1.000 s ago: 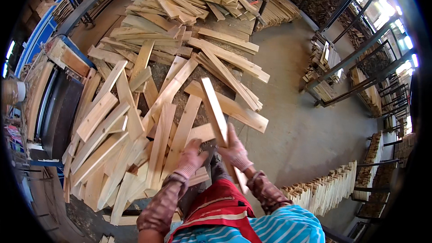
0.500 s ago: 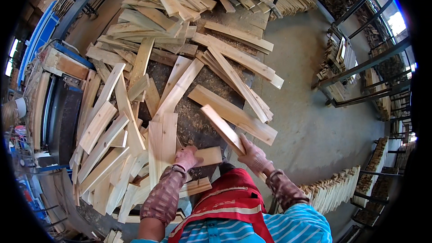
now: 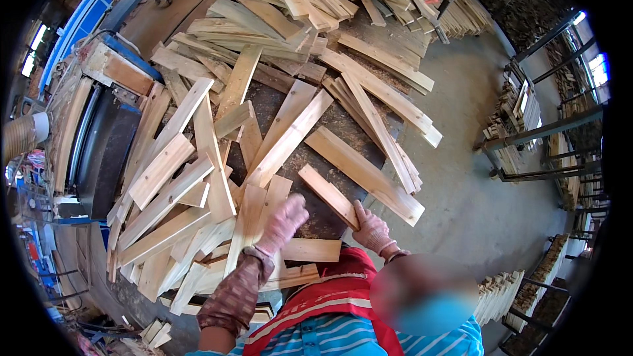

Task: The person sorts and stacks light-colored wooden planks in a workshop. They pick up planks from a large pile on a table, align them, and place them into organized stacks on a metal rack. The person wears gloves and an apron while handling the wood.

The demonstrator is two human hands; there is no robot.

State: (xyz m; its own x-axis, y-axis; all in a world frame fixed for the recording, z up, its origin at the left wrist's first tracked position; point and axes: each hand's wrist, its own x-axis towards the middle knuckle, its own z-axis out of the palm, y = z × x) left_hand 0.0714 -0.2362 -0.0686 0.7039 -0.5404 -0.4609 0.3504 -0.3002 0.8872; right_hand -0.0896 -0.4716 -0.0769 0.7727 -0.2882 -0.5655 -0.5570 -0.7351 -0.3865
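My right hand, in a pale pinkish glove, is closed round the near end of a short wooden board. The board slants away to the upper left over the dark worktable. To its left, my gloved left hand is raised over the boards with nothing in it, fingers slightly parted. Just below that hand lies a short board near the table's front edge, and two upright-lying planks are beside the wrist. A wide plank lies beyond the held board, across the table's right edge.
Loose boards lie heaped on the left, with a bigger pile at the far end. A machine with a dark roller bed stands at the left. Metal racks and stacked boards line the right, beyond the concrete floor.
My left hand has lifted off the short board and moved up and to the right. The board in my right hand has come lower and nearer the table. The whole view has shifted slightly.
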